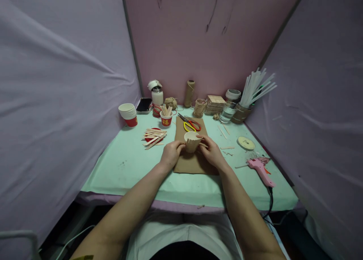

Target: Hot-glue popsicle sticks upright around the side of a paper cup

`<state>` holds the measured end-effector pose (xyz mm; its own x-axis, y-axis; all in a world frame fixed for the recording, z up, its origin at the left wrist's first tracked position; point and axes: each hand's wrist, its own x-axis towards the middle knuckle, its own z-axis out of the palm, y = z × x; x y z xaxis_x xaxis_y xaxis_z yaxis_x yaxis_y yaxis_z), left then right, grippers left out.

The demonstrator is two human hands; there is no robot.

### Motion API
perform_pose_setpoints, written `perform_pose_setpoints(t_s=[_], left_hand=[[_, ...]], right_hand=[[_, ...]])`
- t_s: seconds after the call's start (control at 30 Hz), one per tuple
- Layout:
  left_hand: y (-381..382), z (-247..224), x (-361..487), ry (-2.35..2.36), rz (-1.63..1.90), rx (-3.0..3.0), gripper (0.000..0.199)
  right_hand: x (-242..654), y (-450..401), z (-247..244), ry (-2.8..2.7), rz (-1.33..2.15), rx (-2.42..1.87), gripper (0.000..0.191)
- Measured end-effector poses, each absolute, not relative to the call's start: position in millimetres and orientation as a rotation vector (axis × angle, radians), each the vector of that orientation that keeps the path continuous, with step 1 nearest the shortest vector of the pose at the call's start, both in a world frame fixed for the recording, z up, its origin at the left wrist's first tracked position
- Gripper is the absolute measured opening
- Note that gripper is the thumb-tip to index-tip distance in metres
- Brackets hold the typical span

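A paper cup (192,143) with pale wooden craft sticks standing around its outside is held above a brown cardboard mat (195,166). My left hand (171,153) has its fingers closed on the cup's left side. On the other side, my right hand (210,150) grips the cup, its fingertips near the rim; a stick end shows by those fingers, but I cannot tell whether it is loose. Just behind the cup lie scissors (189,128) with red and yellow handles. Loose craft sticks (154,138) are heaped over a red dish to the left.
At right lie a pink glue gun (261,170) with its cord and a ribbon spool (246,143). Stacked paper cups (128,114) stand at left. Along the back are a stick-filled red cup (166,120), twine (171,103), a water glass (227,113) and glue sticks (255,87).
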<state>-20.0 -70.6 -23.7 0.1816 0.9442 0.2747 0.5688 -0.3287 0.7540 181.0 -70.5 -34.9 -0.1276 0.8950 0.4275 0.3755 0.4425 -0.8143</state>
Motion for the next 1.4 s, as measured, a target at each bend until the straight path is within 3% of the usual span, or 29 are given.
perform_pose_setpoints(t_s=[0.13,0.27,0.37,0.5,0.6,0.77,0.93,1.4], left_hand=[[-70.1,-23.8,-24.4,1.371,1.168,1.983,0.010],[-64.3,-5.3,-32.8,1.188,1.218,2.109,0.038],[-53.4,20.0,-35.9,0.996,0.909,2.356,0.042],[-34.6,45.1,-30.2,0.945,0.407,2.522,0.016],[-25.5,49.9,-24.2,0.951,0.238,2.438,0.014],[-21.6,42.9,-24.3,0.997,0.660,1.918,0.030],[-21.5,29.2,-22.1,1.008,0.992,1.140,0.031],[-40.1,11.4,2.6,0.911,1.131,0.719,0.022]], right_hand=[[180.5,-71.6,-33.6,-1.707,0.657,-1.112,0.041],[180.4,-72.4,-31.8,-1.710,0.682,-1.119,0.040],[180.6,-72.2,-31.0,-1.715,0.692,-1.118,0.041],[180.3,-72.4,-29.4,-1.715,0.695,-1.112,0.043],[179.4,-72.7,-27.9,-1.689,0.753,-1.100,0.043],[181.3,-71.2,-27.9,-1.440,0.813,-1.070,0.047],[180.7,-75.3,-25.4,-1.264,0.871,-1.130,0.025],[162.2,-83.1,-19.7,-1.293,0.634,-1.238,0.023]])
